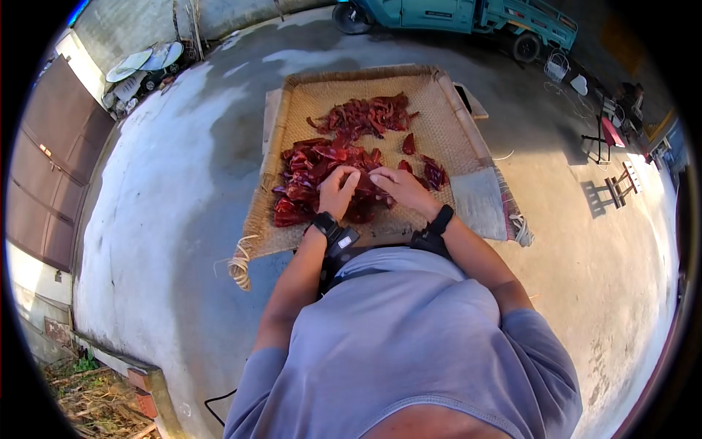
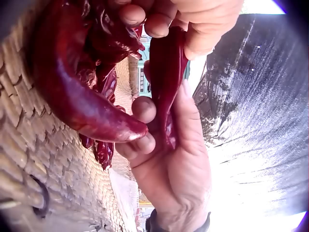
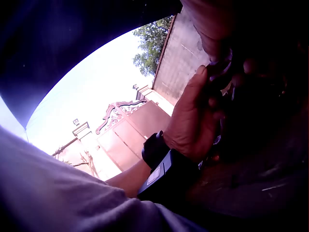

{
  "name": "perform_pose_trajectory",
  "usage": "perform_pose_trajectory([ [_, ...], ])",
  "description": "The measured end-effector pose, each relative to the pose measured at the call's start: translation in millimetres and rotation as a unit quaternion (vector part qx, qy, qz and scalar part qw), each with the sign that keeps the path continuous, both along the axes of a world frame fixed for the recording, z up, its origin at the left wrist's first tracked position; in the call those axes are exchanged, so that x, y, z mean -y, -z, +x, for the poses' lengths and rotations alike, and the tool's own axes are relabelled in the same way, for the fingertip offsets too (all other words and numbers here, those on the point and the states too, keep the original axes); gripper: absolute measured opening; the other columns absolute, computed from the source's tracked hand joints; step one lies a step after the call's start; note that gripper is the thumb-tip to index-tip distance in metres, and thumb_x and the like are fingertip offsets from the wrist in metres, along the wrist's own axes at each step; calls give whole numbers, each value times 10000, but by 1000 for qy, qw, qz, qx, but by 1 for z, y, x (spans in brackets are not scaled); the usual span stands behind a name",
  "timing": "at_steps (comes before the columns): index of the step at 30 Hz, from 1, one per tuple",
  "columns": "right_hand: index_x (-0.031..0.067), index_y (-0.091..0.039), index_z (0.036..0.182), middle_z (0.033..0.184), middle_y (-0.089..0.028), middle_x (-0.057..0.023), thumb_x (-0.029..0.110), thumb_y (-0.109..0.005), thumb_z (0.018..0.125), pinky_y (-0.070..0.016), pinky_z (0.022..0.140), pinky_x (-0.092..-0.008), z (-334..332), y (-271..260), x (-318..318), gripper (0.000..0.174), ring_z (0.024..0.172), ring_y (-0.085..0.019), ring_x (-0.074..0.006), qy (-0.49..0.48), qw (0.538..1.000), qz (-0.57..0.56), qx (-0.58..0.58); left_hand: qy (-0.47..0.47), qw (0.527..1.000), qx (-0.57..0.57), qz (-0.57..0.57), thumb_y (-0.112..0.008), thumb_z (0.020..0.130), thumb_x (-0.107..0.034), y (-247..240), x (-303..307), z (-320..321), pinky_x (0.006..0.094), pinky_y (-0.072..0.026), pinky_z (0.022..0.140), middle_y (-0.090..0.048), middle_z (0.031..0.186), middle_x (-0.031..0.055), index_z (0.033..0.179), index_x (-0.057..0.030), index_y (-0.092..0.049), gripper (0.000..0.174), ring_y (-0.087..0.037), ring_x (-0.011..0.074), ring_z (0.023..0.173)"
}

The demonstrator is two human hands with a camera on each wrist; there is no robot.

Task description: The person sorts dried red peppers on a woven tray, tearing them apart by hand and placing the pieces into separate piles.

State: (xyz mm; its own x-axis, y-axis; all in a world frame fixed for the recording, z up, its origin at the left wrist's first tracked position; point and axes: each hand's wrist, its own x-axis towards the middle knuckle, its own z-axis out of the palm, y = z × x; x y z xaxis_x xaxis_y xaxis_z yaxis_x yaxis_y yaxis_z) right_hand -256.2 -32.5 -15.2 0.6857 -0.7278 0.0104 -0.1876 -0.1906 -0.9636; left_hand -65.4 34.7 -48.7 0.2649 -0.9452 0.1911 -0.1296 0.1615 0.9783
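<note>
Both hands meet over the near edge of a heap of dried red chili peppers point(image 1: 303, 164). One long dark red chili pepper point(image 2: 166, 63) spans between them in the left wrist view. My left hand point(image 1: 338, 193) pinches its upper, wider part with thumb and fingers. The right hand point(image 1: 406, 190) holds the narrow lower end against its palm, fingers curled around it. Close beside the fingers, a large curved chili point(image 2: 72, 101) shows with a glossy skin. The right wrist view is dark around the fingers, though the left hand point(image 3: 188, 128) shows there.
A woven tray point(image 1: 300, 110) bears the heap, a farther pile of chili pieces point(image 1: 365, 117) and a small cluster point(image 1: 434, 174) at right. A pale cloth patch point(image 1: 477, 201) covers its near right corner. Beyond stand a teal cargo vehicle point(image 1: 439, 14) and a small stool point(image 1: 621, 183).
</note>
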Motion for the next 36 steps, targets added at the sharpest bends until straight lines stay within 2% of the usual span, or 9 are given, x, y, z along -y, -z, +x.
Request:
perform_pose_trajectory([
  [2,22,-634,1167,812,-657,-68,306,-560,1008,-496,596,-287,-7,-7,6,334,620,-592,-137,44,999,16,9,-38,998,-48,-10,-612,995,-291,-5,-2,-5,213,-421,543,-554,755,-32,1075,-78,-623,227,-511,54,621],
  [5,42,-626,1179,882,-678,-119,263,-620,942,-525,701,-352,-29,29,38,323,766,-650,-230,154,977,-145,1,-99,986,-121,-50,-585,1014,-281,0,2,2,226,-424,502,-563,772,25,1143,-69,-544,252,-493,76,556],
  [11,83,-550,1269,1139,-625,-196,181,-666,795,-506,884,-486,-51,22,29,498,1092,-584,-409,158,893,-307,-288,-154,979,-118,-63,-623,991,-248,-13,-4,-1,233,-411,465,-530,803,30,1354,-76,-420,450,-472,77,576],
  [17,102,-518,1302,1077,-657,-203,142,-602,835,-513,872,-492,-49,36,29,476,1061,-604,-412,147,849,-356,-361,-149,981,-105,-69,-602,999,-256,-3,0,2,230,-387,461,-520,790,35,1356,-73,-422,439,-478,85,537],
  [20,103,-501,1337,1120,-645,-221,146,-610,834,-513,862,-483,-43,23,41,516,1085,-607,-402,194,865,-212,-411,-144,983,-99,-57,-595,1001,-253,0,1,4,230,-390,466,-527,801,36,1349,-73,-426,427,-481,85,543],
  [23,105,-501,1347,1202,-619,-241,116,-654,794,-501,894,-479,-46,11,36,574,1126,-602,-392,200,879,-240,-359,-142,983,-99,-57,-593,1002,-259,2,3,5,229,-395,472,-530,802,36,1332,-72,-444,407,-484,84,547],
  [26,100,-492,1349,1128,-640,-240,90,-647,780,-504,880,-467,-48,31,45,590,1017,-628,-420,143,904,-321,-242,-133,986,-82,-54,-587,1005,-253,2,2,6,226,-395,479,-537,808,35,1316,-72,-463,381,-486,83,548],
  [29,81,-511,1312,1036,-667,-218,68,-645,769,-500,866,-464,-47,50,63,560,949,-633,-430,65,923,-312,-215,-134,987,-73,-52,-580,1007,-235,-3,-1,3,220,-393,487,-544,808,28,1272,-72,-512,319,-494,78,555],
  [36,12,-635,1068,945,-691,-201,121,-671,813,-519,796,-436,-59,40,64,280,905,-672,-365,190,930,-230,-213,-87,994,-50,-49,-602,992,-209,1,0,6,203,-403,502,-553,766,-4,1115,-62,-627,193,-482,53,570],
])
